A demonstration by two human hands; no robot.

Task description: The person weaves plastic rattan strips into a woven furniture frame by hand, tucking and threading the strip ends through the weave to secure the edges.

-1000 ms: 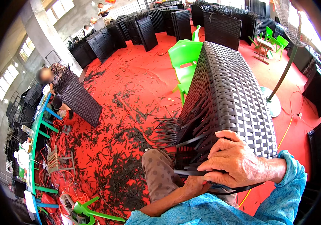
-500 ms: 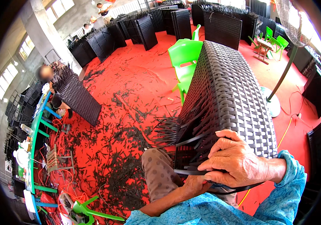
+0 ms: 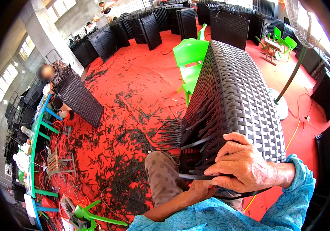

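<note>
A tall dark woven rattan piece (image 3: 246, 104) stands in front of me, its curved top woven from flat black plastic strips. Loose strip ends (image 3: 207, 119) hang along its left side. At its near end my right hand (image 3: 244, 165) rests on the weave, fingers bent and closed over the lower edge around a flat black strip (image 3: 196, 176). Below it, my left hand (image 3: 200, 189) comes in from the left against the underside of that edge. Its fingertips are hidden beneath my right hand, and a small reddish bit shows beside them.
Cut black strips (image 3: 128, 181) litter the red floor. A green chair (image 3: 190, 57) stands just behind the woven piece, a pole fan (image 3: 294, 77) to its right. On the left, a person handles another woven panel (image 3: 81, 101) by a cluttered green-edged table (image 3: 37, 134). More panels (image 3: 149, 32) line the back.
My hands keep almost the same place and grip on the woven piece. At the far back left, a person's head has risen slightly above the panels.
</note>
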